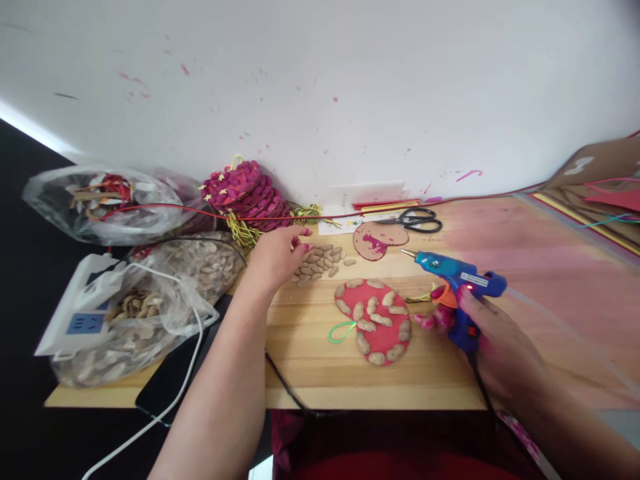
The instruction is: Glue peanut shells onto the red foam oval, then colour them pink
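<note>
My right hand [493,340] is wrapped round the handle of a blue hot glue gun [445,267], its metal nozzle pointing left. My left hand [283,252] is over a small pile of unshelled peanuts [316,265]; its fingers are bent but apart, and no peanut shows between them. Between my hands lies a red heart-shaped piece [358,298], with peanuts around its edge and several across its middle. A green cord loop [342,332] sticks out from its left side, and a yellow tassel [421,299] from its right.
Behind the heart lie a stained cardboard heart [367,241] and black-handled scissors [421,220]. Finished magenta pieces [250,193] are stacked against the wall. Plastic bags of peanuts [205,267], a white power strip [80,317] and a dark phone [167,380] crowd the left. Cables cross the table.
</note>
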The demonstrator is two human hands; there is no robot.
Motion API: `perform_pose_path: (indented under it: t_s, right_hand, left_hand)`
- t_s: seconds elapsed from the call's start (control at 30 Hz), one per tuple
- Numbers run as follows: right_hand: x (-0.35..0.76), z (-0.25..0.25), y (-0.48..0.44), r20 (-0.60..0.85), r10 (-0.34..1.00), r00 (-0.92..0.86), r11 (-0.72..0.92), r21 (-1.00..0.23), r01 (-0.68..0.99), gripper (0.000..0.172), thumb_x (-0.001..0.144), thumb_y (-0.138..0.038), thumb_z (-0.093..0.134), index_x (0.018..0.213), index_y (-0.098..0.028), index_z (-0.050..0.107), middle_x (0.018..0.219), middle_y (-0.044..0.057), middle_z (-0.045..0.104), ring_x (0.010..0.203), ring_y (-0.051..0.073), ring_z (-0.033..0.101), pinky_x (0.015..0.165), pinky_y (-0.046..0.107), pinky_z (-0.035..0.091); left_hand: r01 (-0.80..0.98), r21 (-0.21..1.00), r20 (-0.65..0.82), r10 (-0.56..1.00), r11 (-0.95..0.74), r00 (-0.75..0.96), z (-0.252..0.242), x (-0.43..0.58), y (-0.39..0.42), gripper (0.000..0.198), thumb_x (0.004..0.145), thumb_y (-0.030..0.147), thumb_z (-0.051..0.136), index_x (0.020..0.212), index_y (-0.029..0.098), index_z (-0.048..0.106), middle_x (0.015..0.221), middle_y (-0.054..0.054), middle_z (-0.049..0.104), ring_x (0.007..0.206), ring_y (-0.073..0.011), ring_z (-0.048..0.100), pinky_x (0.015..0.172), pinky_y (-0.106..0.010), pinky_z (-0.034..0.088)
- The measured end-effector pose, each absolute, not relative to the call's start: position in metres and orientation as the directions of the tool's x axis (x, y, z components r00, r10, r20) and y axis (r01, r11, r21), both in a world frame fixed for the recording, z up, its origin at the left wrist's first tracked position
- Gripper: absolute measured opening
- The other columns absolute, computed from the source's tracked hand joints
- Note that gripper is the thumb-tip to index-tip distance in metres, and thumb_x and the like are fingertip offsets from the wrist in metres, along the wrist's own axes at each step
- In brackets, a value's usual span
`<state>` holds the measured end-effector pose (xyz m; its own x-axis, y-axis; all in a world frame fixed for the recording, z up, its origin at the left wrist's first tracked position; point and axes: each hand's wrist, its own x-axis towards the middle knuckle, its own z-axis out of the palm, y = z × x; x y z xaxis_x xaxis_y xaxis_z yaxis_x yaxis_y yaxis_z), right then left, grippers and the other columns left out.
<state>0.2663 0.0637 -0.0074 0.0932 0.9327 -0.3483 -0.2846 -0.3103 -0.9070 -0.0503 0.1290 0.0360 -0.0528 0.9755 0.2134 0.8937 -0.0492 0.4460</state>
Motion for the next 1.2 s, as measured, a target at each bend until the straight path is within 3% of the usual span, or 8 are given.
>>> perform_pose_path:
  t_s: [0.07,0.37,0.77,1.2]
  right_hand:
    - [0.2659,-0.0066,0.0633,-0.348,0.933,0.091,-0.311,-0.908,-0.279,0.044,0.059,-0.06,0.086,0.074,-0.021,0.071,0.059,0.0,0.066,0.055,0.015,0.062,0.058,0.021,0.054]
    - [0.2645,-0.0058,0.0625,-0.357,0.929,0.096,-0.32,-0.907,-0.275,0.046,0.055,-0.06,0.088,0.074,-0.022,0.07,0.058,-0.001,0.064,0.062,0.017,0.066,0.061,0.021,0.055]
    - [0.2637,-0.0064,0.0631,-0.338,0.934,0.112,-0.302,-0.918,-0.258,0.047,0.057,-0.061,0.087,0.073,-0.021,0.069,0.059,-0.001,0.065,0.059,0.015,0.066,0.059,0.019,0.054]
    - [0.2603,-0.0034,0.0634,-0.396,0.905,0.157,-0.331,-0.886,-0.324,0.051,0.042,-0.056,0.094,0.068,-0.021,0.068,0.059,-0.001,0.064,0.056,0.013,0.058,0.057,0.02,0.057]
  left_hand:
    - [0.913,0.408,0.196,0.979,-0.027,-0.059,0.0362,-0.0488,0.1289,0.035,0.087,0.034,0.06,0.116,0.019,0.074,0.082,-0.005,0.075,0.069,-0.0184,0.062,0.069,-0.029,0.043]
    - [0.938,0.345,0.176,0.983,-0.02,-0.044,0.0357,-0.0478,0.1296,0.03,0.09,0.038,0.055,0.096,0.02,0.078,0.089,-0.008,0.078,0.08,-0.0226,0.067,0.075,-0.032,0.046]
    - [0.96,0.259,0.165,0.975,0.105,-0.151,0.0381,-0.0481,0.1282,0.036,0.087,0.047,0.054,0.095,0.021,0.078,0.086,-0.009,0.076,0.082,-0.0253,0.068,0.073,-0.033,0.048]
    - [0.97,0.201,0.027,0.989,0.134,-0.142,0.038,-0.0552,0.1289,0.025,0.083,0.022,0.052,0.088,0.022,0.077,0.089,-0.011,0.077,0.088,-0.0268,0.07,0.078,-0.034,0.049]
